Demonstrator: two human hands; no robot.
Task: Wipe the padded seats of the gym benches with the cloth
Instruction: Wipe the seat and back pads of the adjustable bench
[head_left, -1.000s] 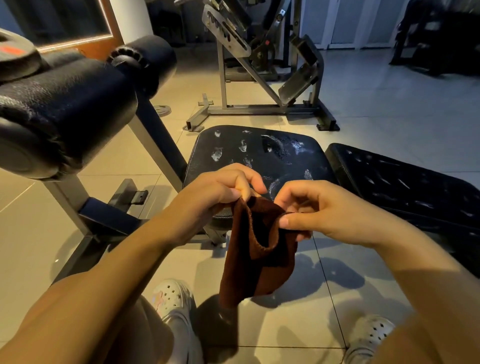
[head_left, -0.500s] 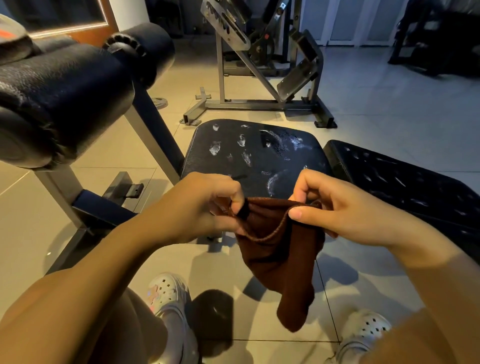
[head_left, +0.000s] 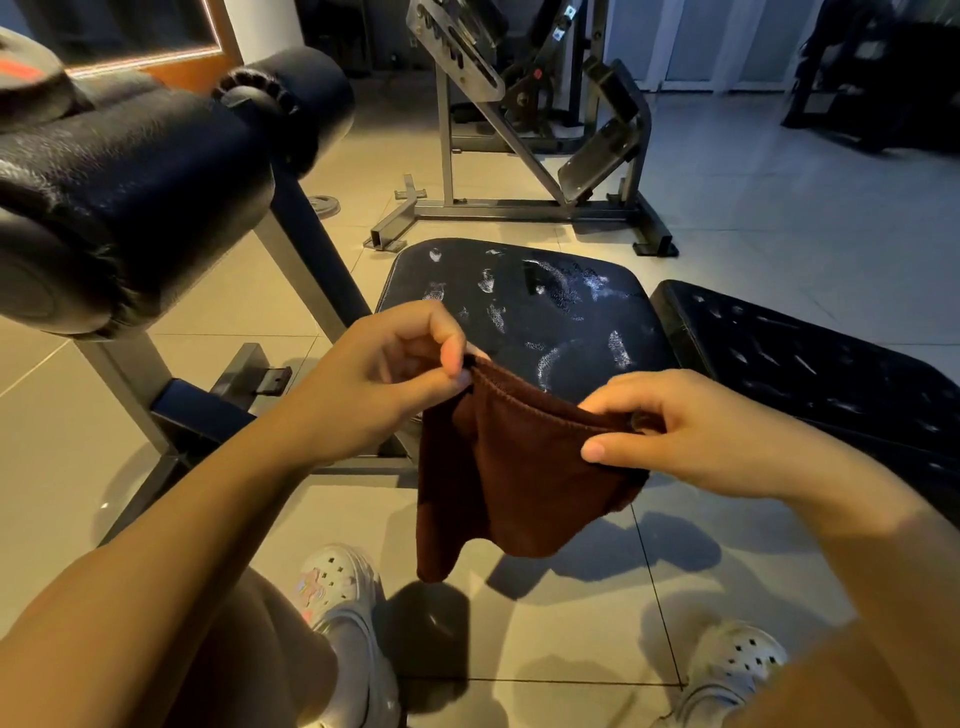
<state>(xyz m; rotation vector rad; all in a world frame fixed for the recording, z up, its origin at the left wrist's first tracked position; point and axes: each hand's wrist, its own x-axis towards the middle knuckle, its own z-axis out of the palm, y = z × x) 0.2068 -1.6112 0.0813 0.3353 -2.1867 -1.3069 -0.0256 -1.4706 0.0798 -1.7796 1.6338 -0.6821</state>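
1. Padded seat (head_left: 524, 306): black, smeared with white marks, beyond the hands.
2. Cloth (head_left: 514, 478): brown, hanging over the floor before the seat.
3. Left hand (head_left: 384, 384), right hand (head_left: 691, 431): apart, each pinching the cloth's top edge.

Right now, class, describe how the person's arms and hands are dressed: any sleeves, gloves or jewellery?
Both forearms are bare, with no sleeves in view. The left hand and right hand wear no gloves, rings or watch. The fingers look bare, with short nails.
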